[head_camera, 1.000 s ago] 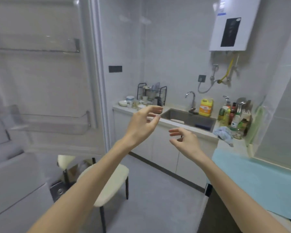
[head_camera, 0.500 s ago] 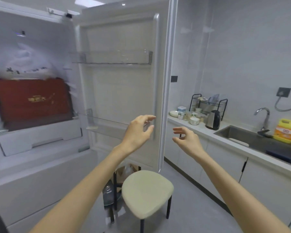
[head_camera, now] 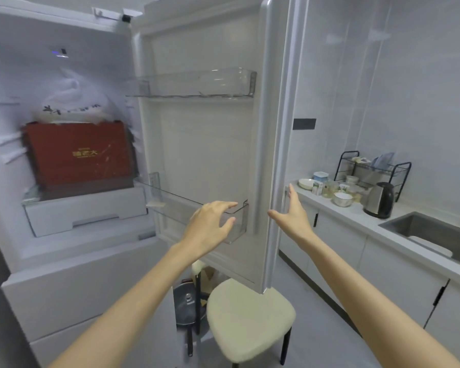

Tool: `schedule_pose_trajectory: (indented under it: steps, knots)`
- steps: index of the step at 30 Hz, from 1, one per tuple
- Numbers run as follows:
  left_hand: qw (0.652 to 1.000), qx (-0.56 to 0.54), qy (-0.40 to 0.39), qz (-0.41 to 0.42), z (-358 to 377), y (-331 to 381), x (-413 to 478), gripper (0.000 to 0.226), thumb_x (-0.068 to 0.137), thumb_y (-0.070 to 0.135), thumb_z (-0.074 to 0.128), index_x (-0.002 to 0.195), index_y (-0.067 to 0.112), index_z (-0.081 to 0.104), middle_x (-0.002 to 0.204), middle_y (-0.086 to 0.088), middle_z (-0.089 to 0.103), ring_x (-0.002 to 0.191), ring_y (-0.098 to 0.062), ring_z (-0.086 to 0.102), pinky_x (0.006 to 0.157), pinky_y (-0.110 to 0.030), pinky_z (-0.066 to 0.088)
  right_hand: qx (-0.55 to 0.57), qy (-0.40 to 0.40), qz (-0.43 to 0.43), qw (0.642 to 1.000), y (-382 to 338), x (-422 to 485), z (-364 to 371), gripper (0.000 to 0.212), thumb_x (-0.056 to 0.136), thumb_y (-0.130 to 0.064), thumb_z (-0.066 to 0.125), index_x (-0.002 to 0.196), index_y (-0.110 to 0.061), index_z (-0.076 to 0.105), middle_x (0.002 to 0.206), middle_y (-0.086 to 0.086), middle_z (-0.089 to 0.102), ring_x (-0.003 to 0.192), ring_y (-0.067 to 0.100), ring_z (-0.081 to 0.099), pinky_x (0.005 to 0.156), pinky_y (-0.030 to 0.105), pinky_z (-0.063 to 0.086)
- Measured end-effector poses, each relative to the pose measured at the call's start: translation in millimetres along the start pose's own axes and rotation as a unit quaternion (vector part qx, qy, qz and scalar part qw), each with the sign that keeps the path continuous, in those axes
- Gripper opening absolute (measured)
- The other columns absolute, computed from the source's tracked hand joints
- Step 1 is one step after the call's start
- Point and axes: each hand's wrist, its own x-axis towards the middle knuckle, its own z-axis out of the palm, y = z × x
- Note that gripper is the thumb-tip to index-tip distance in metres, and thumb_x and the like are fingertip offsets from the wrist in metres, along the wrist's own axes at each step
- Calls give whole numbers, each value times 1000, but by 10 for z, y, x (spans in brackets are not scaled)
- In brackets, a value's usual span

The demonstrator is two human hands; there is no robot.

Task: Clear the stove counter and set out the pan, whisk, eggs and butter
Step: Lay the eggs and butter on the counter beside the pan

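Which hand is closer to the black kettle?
The right. The right hand reaches out beside the outer edge of the open fridge door, on the side where the kettle stands, well short of it. The left hand is in front of the door's inside, farther left.

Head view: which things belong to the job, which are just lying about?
Job: fridge door, open; left hand and right hand, both empty. Task food not seen.
Lying about: red box, chair, kettle, dish rack, sink.
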Motion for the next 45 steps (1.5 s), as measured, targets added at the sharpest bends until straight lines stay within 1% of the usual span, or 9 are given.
schedule_pose_trajectory:
  steps: [8,13,17,21,25,29,35,40,45]
  knots:
    - [991,75,72,-79,175,213,-82,37,94,32,52,129,25,55,113,5,61,117,-14,46,95,-29,39,47,-49,-73,995,264,155,-104,79,85,-11,60,151,-20,18,151,4,32,136,18,36,106,32,33]
    - [975,117,126,-140,143,298,-216,36,94,35,51,127,24,57,104,1,58,109,-18,49,94,-32,38,102,-64,-137,983,311,113,-130,47,80,-15,55,126,-18,48,117,2,60,104,17,59,88,26,48]
    - [957,115,213,-162,47,404,-411,41,94,34,53,132,21,52,115,-2,52,113,-19,47,95,-33,42,112,-104,-234,960,211,49,-49,33,82,1,54,107,-20,57,94,-5,66,87,12,66,78,18,53]
    - [941,136,280,-134,-135,513,-616,49,95,32,49,143,25,37,131,-1,45,121,-14,42,97,-27,39,99,-156,-314,931,75,-11,175,44,79,3,54,114,-21,63,108,-10,67,95,5,64,87,16,50]
    - [928,222,291,-69,-343,515,-765,58,96,31,45,149,27,22,156,0,19,144,-18,19,114,-35,21,79,-197,-324,922,-43,-14,471,53,81,2,53,127,-25,59,122,-12,63,106,6,60,92,19,47]
    - [901,339,270,-30,-573,399,-905,58,96,25,48,149,22,26,159,-2,13,148,-24,5,118,-50,15,76,-205,-324,920,-221,-28,836,55,82,2,52,130,-25,57,128,-10,59,107,8,58,91,26,50]
    - [808,551,183,-100,-895,-16,-1104,57,97,33,39,148,12,27,160,-7,9,147,-24,6,116,-58,8,78,-213,-342,912,-555,-37,1456,56,82,1,50,132,-25,54,131,-8,55,117,10,50,99,30,44]
    - [746,624,170,-158,-1054,-441,-1224,68,94,36,43,149,4,21,159,-17,5,147,-28,4,117,-51,-5,62,-204,-355,910,-788,-41,1955,55,82,1,50,131,-23,53,129,-8,52,120,11,47,96,24,41]
    - [757,597,175,-200,-1281,-982,-1271,71,93,35,47,150,4,19,158,-21,0,147,-33,-1,118,-48,-6,26,-189,-372,908,-993,-21,2469,57,86,-2,49,137,-27,46,144,-7,39,132,11,35,91,20,33]
